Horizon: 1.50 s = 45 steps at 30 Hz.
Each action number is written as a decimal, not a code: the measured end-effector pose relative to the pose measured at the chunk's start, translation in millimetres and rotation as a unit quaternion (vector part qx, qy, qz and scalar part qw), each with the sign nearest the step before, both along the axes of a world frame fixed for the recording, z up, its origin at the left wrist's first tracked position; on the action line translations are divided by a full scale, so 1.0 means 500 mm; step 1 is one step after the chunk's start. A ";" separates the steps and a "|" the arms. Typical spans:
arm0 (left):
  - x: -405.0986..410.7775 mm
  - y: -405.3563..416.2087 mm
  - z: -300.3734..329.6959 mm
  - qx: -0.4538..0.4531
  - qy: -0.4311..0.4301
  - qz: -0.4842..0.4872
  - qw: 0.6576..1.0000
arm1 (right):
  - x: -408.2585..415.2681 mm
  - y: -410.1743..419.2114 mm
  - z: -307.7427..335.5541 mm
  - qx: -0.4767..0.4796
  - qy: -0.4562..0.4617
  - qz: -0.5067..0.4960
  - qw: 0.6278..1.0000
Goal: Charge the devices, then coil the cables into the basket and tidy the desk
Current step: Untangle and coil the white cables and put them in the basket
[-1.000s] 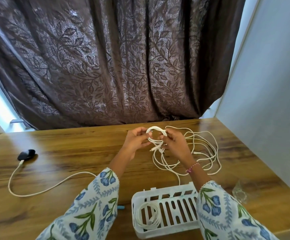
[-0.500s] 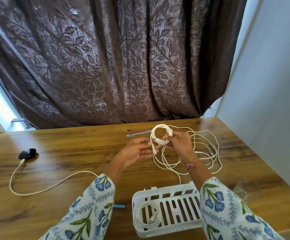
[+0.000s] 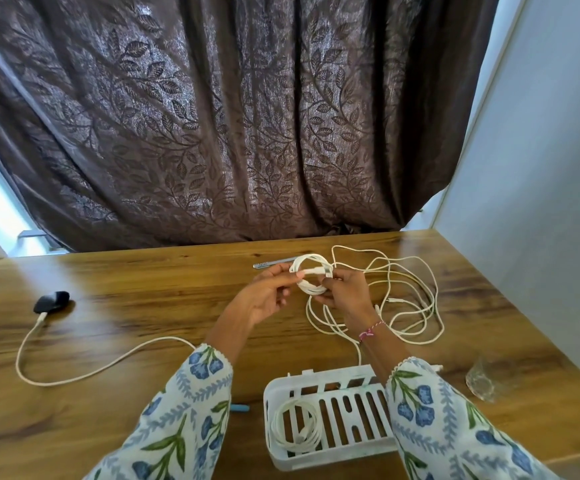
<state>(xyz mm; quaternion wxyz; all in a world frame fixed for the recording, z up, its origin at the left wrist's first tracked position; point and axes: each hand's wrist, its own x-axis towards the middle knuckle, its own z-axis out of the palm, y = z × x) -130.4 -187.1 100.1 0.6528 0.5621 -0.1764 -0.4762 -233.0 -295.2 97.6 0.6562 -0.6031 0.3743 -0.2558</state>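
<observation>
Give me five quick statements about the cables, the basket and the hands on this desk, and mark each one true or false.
1. Both hands hold a small white cable coil above the desk. True: the left hand and right hand pinch it from either side.
2. The white basket holds nothing. False: one coiled cable already lies in its left end.
3. A black device on the left has a cable plugged into it. True.
4. The loose cable on the right is neatly wound. False: it lies in a sprawling tangle.
5. The curtain behind the desk is plain white. False: it is dark brown with a leaf pattern.
</observation>
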 end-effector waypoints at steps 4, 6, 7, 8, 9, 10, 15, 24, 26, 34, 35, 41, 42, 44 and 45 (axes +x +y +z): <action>0.005 -0.005 0.001 0.000 0.047 0.005 0.999 | 0.001 0.015 0.006 -0.013 0.000 0.033 0.999; 0.006 -0.006 -0.002 0.020 0.054 0.024 0.998 | 0.001 0.020 0.009 -0.023 0.011 0.049 0.998; 0.005 -0.007 -0.003 0.025 0.044 0.037 0.998 | 0.000 0.022 0.011 -0.025 0.012 0.052 0.998; 0.004 -0.008 -0.005 0.024 0.023 0.049 0.998 | -0.002 0.023 0.013 -0.021 0.008 0.053 0.998; 0.005 -0.010 -0.007 0.022 -0.003 0.059 0.998 | -0.004 0.022 0.015 -0.012 0.001 0.056 0.998; 0.005 -0.009 -0.009 0.016 -0.019 0.065 0.998 | -0.007 0.020 0.018 -0.001 -0.008 0.061 0.998; 0.012 0.007 -0.020 -0.140 0.126 -0.009 0.982 | -0.014 0.007 0.036 0.048 -0.031 0.066 0.996; 0.003 -0.004 -0.010 -0.063 -0.071 -0.002 0.995 | -0.019 0.011 0.027 0.061 -0.026 0.053 0.996; -0.004 -0.007 -0.017 -0.059 -0.112 0.036 0.991 | -0.018 0.011 0.027 0.052 -0.028 0.053 0.997; -0.021 -0.009 -0.025 -0.075 -0.035 0.131 0.988 | -0.033 0.005 0.027 0.035 -0.056 0.139 0.988; -0.020 -0.008 -0.021 -0.067 -0.025 0.133 0.988 | -0.038 0.001 0.027 0.053 -0.065 0.161 0.983; -0.026 -0.015 -0.016 -0.024 -0.014 0.125 0.992 | -0.058 -0.021 0.018 0.086 -0.095 0.205 0.970; -0.028 -0.017 -0.014 -0.019 -0.023 0.113 0.993 | -0.058 -0.022 0.015 0.083 -0.093 0.183 0.975; -0.034 -0.018 -0.012 -0.013 -0.036 0.095 0.995 | -0.057 -0.020 0.007 0.082 -0.091 0.136 0.983; -0.035 -0.018 -0.011 -0.010 -0.043 0.089 0.995 | -0.055 -0.018 0.005 0.083 -0.090 0.116 0.986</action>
